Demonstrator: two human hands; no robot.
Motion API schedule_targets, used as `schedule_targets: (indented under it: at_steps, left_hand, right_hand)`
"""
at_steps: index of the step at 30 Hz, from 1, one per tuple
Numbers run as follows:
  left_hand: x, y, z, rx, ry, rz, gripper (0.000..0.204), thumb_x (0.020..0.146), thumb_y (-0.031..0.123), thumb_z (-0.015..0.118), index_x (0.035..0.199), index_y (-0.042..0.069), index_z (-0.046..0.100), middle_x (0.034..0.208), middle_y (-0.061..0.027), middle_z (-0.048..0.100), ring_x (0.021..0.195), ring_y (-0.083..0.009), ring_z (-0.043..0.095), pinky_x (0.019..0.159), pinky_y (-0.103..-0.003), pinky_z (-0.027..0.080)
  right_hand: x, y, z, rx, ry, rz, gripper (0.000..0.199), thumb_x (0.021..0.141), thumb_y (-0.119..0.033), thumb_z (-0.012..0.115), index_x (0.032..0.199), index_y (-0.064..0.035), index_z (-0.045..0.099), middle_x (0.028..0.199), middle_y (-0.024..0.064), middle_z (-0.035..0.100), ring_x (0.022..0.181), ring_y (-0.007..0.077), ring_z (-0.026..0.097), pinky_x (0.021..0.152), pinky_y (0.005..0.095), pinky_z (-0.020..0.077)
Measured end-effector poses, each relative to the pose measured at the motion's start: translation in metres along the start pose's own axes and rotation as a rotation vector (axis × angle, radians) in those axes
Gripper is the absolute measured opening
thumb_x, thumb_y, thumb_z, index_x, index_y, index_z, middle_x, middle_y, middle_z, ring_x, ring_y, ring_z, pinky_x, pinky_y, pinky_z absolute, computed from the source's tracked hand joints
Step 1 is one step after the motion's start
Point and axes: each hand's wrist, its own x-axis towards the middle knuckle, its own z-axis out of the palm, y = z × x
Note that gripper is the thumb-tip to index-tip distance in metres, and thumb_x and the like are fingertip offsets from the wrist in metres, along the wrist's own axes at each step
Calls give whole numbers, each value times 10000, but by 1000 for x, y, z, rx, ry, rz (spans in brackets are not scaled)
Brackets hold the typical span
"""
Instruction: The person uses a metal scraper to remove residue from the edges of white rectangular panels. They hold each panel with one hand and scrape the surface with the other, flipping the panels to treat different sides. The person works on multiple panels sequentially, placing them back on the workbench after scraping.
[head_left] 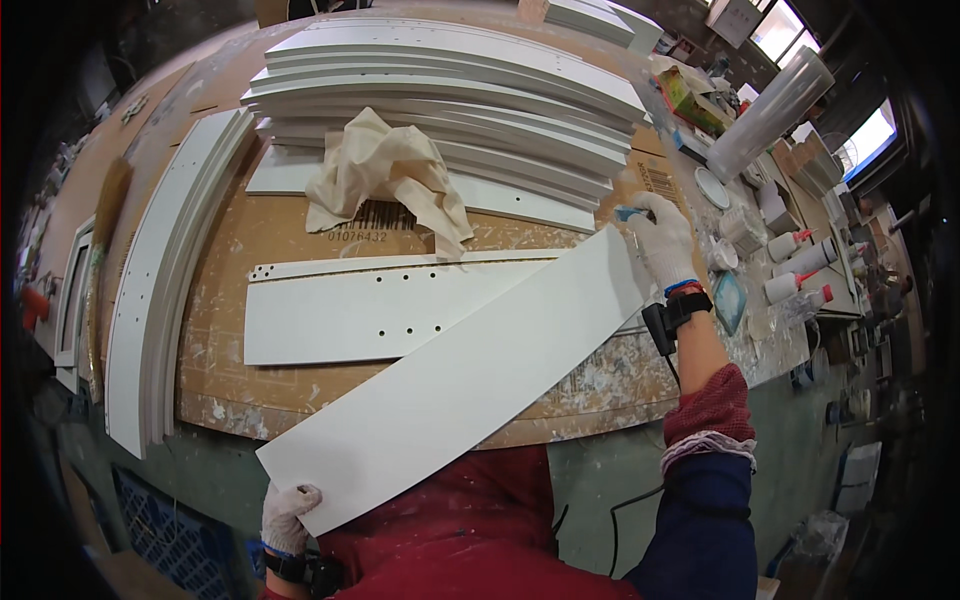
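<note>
A long plain white panel (450, 390) lies slanted in front of me, its near left end over the table's front edge. My left hand (289, 517), in a white knit glove, grips the near left corner of this panel. At its far right end is my right hand (664, 240), also gloved, with fingers closed on a small blue piece (627, 214) whose kind I cannot make out. Partly under the slanted panel rests another white panel (320, 316) with drilled holes. A crumpled cream cloth (385, 175) lies just beyond it.
Stacked white panels (450, 70) stand at the back, and more (165, 270) at the left beside a long brush (107, 230). Cardboard (215, 330) covers the table. To the right are bottles (785, 287), a cup (721, 254) and a roll of clear film (770, 112).
</note>
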Motion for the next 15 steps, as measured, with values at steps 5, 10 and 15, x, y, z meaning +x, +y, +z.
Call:
schedule_targets:
  at_steps: [5,10,15]
  left_hand:
    - [2,-2,-4,13,15,-4,407,629,-24,612,1033,-70,608,788,-49,638,605,-115,601,549,-218,482]
    - [2,-3,-2,42,48,20,393,638,-22,598,1028,-65,610,788,-37,629,614,-101,588,561,-210,474]
    - [2,-4,3,63,58,38,371,649,-12,584,1017,-55,612,771,-14,607,600,-86,560,544,-202,445]
  right_hand:
    - [-5,-2,0,-7,-3,-35,316,793,-163,666,1079,-28,668,1024,155,663,920,270,644,834,357,489]
    - [-4,1,1,57,1,41,313,786,-177,669,1059,-24,672,997,156,671,879,267,646,812,352,492]
    - [-4,3,-3,28,73,45,313,798,-186,658,1060,-15,668,990,154,679,865,254,651,795,336,492]
